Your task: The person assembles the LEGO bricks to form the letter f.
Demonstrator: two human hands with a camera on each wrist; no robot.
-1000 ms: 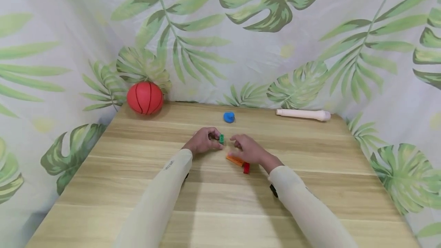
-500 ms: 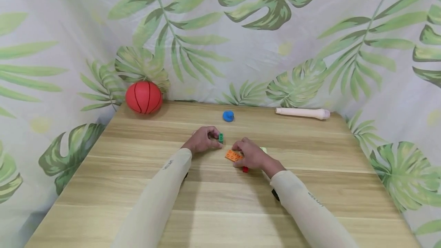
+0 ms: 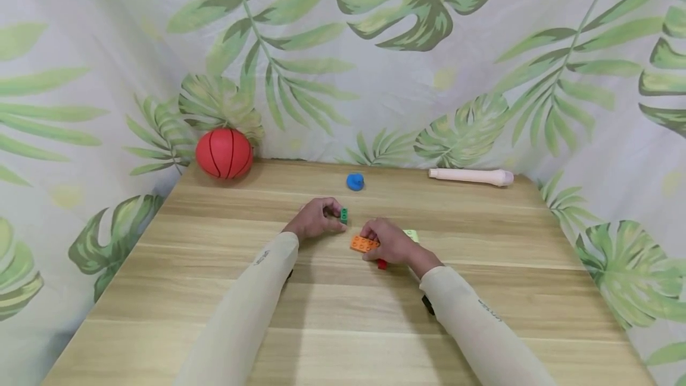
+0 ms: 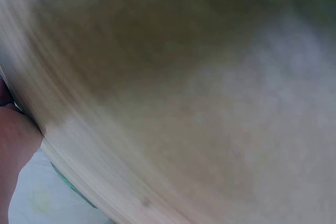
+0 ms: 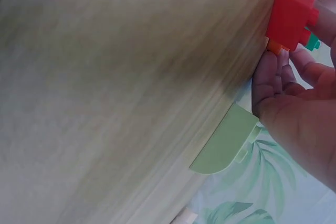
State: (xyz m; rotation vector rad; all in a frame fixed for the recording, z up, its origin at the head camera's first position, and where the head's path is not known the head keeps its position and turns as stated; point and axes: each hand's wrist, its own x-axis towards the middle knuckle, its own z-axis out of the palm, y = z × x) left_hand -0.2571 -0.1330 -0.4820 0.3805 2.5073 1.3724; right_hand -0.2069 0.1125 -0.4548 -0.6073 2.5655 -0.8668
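In the head view my left hand (image 3: 317, 218) holds a small green toy brick (image 3: 344, 215) between its thumb and fingers, just above or on the tabletop. My right hand (image 3: 392, 242) pinches an orange studded brick (image 3: 364, 244) at its right end. A red brick (image 5: 290, 17) stands beside the right hand's fingers, mostly covered by that hand from above. On the far side of the right hand lies a pale green brick (image 5: 227, 141) with one rounded edge. Only part of the left hand (image 4: 16, 145) shows in the left wrist view.
A blue toy piece (image 3: 355, 181) lies farther back on the wooden table (image 3: 332, 326). The red ball (image 3: 224, 153) sits at the back left corner. Near the back right edge is a pale pink toy microphone (image 3: 471, 177). A leaf-patterned cloth (image 3: 300, 94) hangs behind.
My right hand has moved slightly down and right and has taken hold of the orange brick, which now lies turned. The pale green brick has come into view. The left hand has stayed put.
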